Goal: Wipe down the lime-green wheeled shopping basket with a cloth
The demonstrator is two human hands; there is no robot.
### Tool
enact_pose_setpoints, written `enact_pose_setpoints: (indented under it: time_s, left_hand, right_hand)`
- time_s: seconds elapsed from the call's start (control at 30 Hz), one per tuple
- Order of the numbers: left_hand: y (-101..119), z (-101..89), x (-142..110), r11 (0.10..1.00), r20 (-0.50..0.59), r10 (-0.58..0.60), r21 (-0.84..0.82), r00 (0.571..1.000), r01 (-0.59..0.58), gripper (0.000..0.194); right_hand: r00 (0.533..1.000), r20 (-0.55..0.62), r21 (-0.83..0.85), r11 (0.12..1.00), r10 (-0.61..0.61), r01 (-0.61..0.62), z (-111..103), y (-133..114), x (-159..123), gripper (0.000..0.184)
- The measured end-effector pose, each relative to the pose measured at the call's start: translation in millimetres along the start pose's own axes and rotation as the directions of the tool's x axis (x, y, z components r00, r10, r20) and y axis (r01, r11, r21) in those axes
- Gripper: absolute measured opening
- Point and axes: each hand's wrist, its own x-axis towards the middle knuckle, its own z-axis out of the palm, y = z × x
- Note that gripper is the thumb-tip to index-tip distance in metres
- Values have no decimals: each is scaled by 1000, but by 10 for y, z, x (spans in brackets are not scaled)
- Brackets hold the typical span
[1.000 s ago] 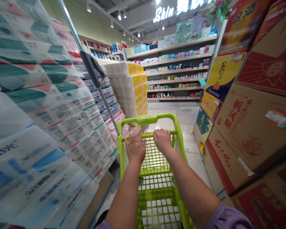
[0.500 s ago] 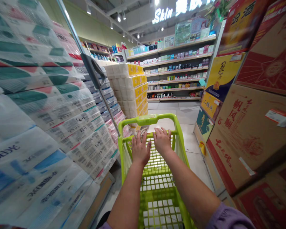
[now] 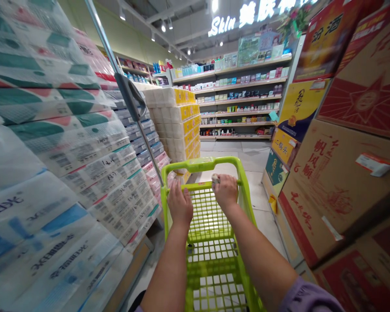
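A lime-green plastic shopping basket (image 3: 209, 212) with a mesh wall stands in front of me. My left hand (image 3: 180, 203) is at the left end of its far crossbar, fingers bent over the bar. Near the bar's right end, my right hand (image 3: 226, 190) is closed round a small, pale, crumpled cloth (image 3: 216, 178) that sticks out past the fingers. Most of the cloth is hidden in the hand. Beyond both hands rises the basket's green carrying handle (image 3: 200, 164). A metal pull rod with a grey grip (image 3: 130, 97) slants up from the left corner.
Stacked packs of tissue paper (image 3: 97, 143) line the left side, with yellow-and-white paper packs (image 3: 177, 121) farther on. Cardboard cartons (image 3: 341, 182) are piled along the right. Shelves of small products (image 3: 243, 99) stand at the back, beyond the tiled floor (image 3: 243, 154).
The cloth has passed from under my left fingers to my right hand, which has closed on it. My left hand has moved left and down onto the bar. My right hand has shifted slightly right.
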Motion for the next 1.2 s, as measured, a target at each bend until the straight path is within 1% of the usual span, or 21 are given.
enact_pose_setpoints:
  time_s: [0.03,0.1,0.17,0.2,0.27,0.33,0.4,0.47,0.53,0.57,0.6,0.63,0.73,0.77,0.83,0.9,0.97,1.07,1.1,1.13,1.2]
  left_hand:
    - [4,11,1,995,59,-21,102,998,14,46]
    - [33,24,-8,967,183,-49,253,982,1,42]
    - [74,11,-21,942,241,-47,333,969,-37,42]
    - [92,-2,-26,933,249,-45,356,967,-48,42]
    - [116,-32,-28,922,257,-54,383,965,-51,42]
    - [124,-46,-27,918,261,-66,394,963,-44,42]
    - [120,-37,-29,916,261,-71,399,963,-41,42]
    - [110,-19,-34,914,257,-61,404,965,-50,43]
    - [97,-6,-42,909,251,-47,412,967,-63,43]
    - [91,-3,-46,907,250,-42,416,967,-69,43]
    - [86,-2,-49,904,252,-40,421,967,-73,43]
    - [83,-2,-53,902,255,-41,425,966,-74,43]
    - [83,12,-65,896,260,-41,438,965,-80,44]
    - [85,21,-69,893,258,-38,443,965,-83,44]
    - [87,37,-78,885,253,-24,455,967,-97,45]
    - [85,42,-84,879,255,-10,463,967,-112,45]
    - [83,33,-87,877,265,-14,467,964,-116,45]
    - [89,16,-89,875,282,-35,473,959,-107,45]
    - [91,15,-90,873,282,-35,476,959,-108,46]
    - [93,16,-92,871,279,-30,479,960,-112,46]
    - [90,24,-96,866,268,-17,486,963,-120,47]
  right_hand:
    - [1000,-14,-4,1000,-7,7,13,0,-1,28]
    - [988,37,5,988,-152,152,57,-51,-39,32]
    - [941,118,26,948,-318,317,90,-111,-80,32]
    - [928,138,30,938,-346,346,92,-123,-85,30]
    - [958,130,13,966,-257,258,65,-93,-59,25]
    - [994,86,-14,997,-71,73,21,-28,-8,25]
    - [998,46,-26,999,32,-31,-3,6,18,25]
    - [997,55,-13,998,-55,56,3,-16,4,25]
    - [968,104,15,974,-228,227,16,-51,-21,28]
    - [955,124,24,963,-269,268,15,-55,-25,29]
    - [958,133,20,967,-256,255,6,-43,-19,29]
    - [974,127,2,982,-189,190,-8,-20,-5,28]
    - [996,61,-60,996,68,-65,-53,58,44,24]
    - [995,57,-57,996,76,-73,-59,63,50,24]
    - [994,95,-11,998,-54,56,-55,41,39,24]
    - [969,139,41,978,-206,203,-48,12,23,27]
    - [974,138,32,983,-182,180,-51,19,24,27]
    - [998,51,-35,999,38,-36,-56,65,45,25]
    - [998,34,-39,998,50,-49,-49,67,47,25]
    - [999,37,-32,999,10,-9,-40,59,42,25]
    - [981,94,8,985,-171,171,-21,25,26,27]
